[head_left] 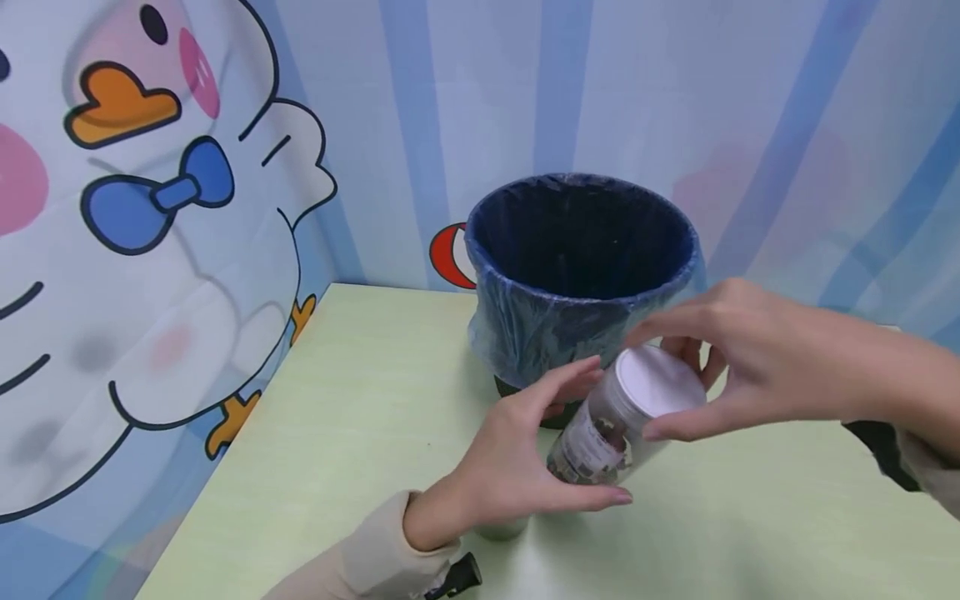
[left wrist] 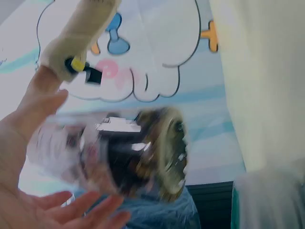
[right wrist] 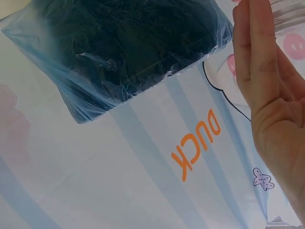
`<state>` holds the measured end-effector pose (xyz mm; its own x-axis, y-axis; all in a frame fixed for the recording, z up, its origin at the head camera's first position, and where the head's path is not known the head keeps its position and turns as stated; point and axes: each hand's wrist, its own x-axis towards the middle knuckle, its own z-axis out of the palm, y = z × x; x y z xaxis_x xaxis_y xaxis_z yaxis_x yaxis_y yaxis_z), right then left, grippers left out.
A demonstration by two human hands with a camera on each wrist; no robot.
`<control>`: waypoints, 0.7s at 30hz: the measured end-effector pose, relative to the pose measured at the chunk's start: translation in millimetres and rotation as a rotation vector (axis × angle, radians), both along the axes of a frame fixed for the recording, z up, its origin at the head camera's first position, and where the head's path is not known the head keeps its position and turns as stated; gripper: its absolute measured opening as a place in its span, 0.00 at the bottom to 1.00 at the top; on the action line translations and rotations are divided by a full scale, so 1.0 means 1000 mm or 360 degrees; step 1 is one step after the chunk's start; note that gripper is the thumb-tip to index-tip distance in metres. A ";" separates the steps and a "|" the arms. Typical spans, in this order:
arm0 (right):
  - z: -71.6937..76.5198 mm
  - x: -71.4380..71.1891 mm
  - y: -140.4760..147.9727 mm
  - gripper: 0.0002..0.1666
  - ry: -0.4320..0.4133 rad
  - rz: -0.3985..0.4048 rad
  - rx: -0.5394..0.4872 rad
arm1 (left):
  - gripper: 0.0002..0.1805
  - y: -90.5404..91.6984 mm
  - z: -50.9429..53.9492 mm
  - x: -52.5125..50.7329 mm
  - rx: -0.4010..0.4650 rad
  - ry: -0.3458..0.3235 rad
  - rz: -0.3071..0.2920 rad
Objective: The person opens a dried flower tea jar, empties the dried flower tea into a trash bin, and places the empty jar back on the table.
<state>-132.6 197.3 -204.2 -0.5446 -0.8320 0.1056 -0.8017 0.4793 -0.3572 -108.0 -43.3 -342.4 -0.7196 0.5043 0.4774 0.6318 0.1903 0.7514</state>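
A clear plastic jar [head_left: 596,446] with a white lid [head_left: 663,382] and a printed label is tilted above the table, in front of the bin. Dark pieces show near its bottom. My right hand [head_left: 757,358] holds it at the lid, thumb on the near side and fingers on the far side. Around the lower part is my left hand [head_left: 510,458], thumb and fingers spread apart. In the left wrist view the jar [left wrist: 119,152] is blurred, and the left fingers [left wrist: 90,212] lie loosely beside it rather than curled round it.
A bin [head_left: 517,325] lined with a blue plastic bag stands at the back of the pale green table [head_left: 360,417]. Partly hidden below my left hand is another container [head_left: 502,529]. A cloth with duck drawings [head_left: 360,100] hangs behind.
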 end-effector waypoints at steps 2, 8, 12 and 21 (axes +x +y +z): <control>0.000 0.000 0.000 0.30 0.0031 -0.0037 -0.0004 | 0.57 0.004 -0.001 0.005 -0.0077 0.0048 0.0124; 0.000 0.001 -0.003 0.28 0.0140 -0.0092 -0.0051 | 0.53 0.014 -0.001 0.012 -0.0253 0.0152 0.0346; -0.001 0.002 -0.005 0.28 0.0193 -0.0120 -0.0066 | 0.49 0.017 -0.002 0.012 -0.0295 0.0177 0.0414; -0.004 0.002 -0.003 0.39 -0.0107 -0.0346 0.0098 | 0.47 0.018 -0.004 0.008 -0.0307 0.0240 0.0490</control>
<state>-130.5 194.5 -208.1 -0.7158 -0.6981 0.0158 -0.6526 0.6607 -0.3710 -100.5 -24.9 -346.3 -0.7803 0.3667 0.5066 0.6236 0.5169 0.5864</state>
